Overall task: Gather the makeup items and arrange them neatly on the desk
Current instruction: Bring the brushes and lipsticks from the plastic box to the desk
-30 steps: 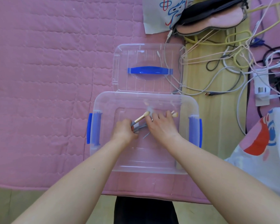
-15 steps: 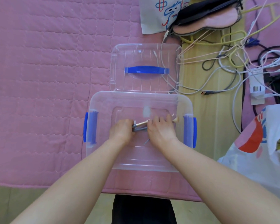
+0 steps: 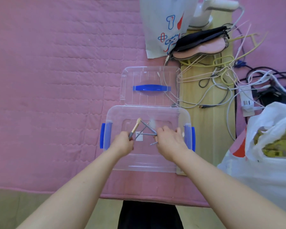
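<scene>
Hands (image 3: 149, 142) — brushes (image 3: 145, 129) — clear box (image 3: 147, 166)

The right hand (image 3: 169, 142) covers the near ends of the grey brushes (image 3: 148, 134), so how its fingers lie on them cannot be told. The left hand (image 3: 122, 143) hides the tan brush's (image 3: 135, 127) handle end. The white bag (image 3: 262, 146) runs off the right edge; its yellow contents are unreadable.

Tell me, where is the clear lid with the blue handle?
The clear plastic lid with the blue handle lies flat on the pink quilt, just behind the open clear storage box.
</scene>
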A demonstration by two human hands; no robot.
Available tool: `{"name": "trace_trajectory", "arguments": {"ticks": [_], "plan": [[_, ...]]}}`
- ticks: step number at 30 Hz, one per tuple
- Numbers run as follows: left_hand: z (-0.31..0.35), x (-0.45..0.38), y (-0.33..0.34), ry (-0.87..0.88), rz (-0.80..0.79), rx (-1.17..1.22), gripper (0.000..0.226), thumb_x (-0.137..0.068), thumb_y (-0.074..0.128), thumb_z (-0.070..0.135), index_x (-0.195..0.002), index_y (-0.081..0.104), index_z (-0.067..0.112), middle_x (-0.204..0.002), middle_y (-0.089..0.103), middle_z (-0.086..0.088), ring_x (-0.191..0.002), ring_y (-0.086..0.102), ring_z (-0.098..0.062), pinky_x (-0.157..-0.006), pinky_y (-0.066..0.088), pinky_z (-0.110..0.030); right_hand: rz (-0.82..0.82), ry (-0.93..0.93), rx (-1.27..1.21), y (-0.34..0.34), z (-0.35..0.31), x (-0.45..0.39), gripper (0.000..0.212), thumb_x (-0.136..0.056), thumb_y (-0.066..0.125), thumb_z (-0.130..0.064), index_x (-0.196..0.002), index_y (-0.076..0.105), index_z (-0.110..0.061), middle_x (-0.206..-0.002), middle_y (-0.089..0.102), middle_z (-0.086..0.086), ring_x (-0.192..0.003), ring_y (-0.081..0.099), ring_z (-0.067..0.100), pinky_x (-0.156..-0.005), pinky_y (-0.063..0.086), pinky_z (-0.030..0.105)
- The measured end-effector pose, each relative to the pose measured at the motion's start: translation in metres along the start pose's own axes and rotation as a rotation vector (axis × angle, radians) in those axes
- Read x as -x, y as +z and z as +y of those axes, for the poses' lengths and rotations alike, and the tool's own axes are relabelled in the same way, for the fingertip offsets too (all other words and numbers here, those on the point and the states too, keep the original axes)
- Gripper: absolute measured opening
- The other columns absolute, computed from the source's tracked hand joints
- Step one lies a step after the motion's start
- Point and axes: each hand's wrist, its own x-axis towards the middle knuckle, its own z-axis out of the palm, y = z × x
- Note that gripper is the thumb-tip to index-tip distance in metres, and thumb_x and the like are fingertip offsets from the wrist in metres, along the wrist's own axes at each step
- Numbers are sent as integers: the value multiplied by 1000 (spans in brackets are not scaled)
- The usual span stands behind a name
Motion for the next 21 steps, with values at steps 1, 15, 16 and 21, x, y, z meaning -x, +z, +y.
{"name": "trace_trajectory", "arguments": {"ticks": [1,15,16,21], "plan": [[2,8,-5,-6,-17,61,11,-92,47,10,-90,57,12,-83,71,-9,-66,59,-19,-57,45,-26,-1,26,-78,-8,-3,6,25,-100,29,-25,-114,47,-14,-114,53,8,-101,55,32,-89,31,44],[24,170,-67,-111,-216,1033,13,-97,31,4,-89,37,13,-59,38,1,-45,30,-10,-42,27,-19,-31,301,-1005,-130,-51,94,18,-95,37,-19,-79,43,-14,-68,41,3,-52,37,19,-41,32,22],[24,180,-71,-95,-212,1038,15,-96,30,5,-86,34,15,-56,31,3,-46,23,-10,-42,22,-19,-30,316,-1069,-138,-54,101,18,-94,37,-17,-77,42,-16,-65,40,4,-48,35,19,-40,32,21],[33,229,-92,31,-102,1045,20,-103,34,19,-85,38,14,-53,20,5,-44,14,-10,-41,15,-19,-4,345,-1321,-177,-74,137,20,-94,35,-11,-88,54,-16,-65,45,2,-52,40,15,-54,35,26]]}}
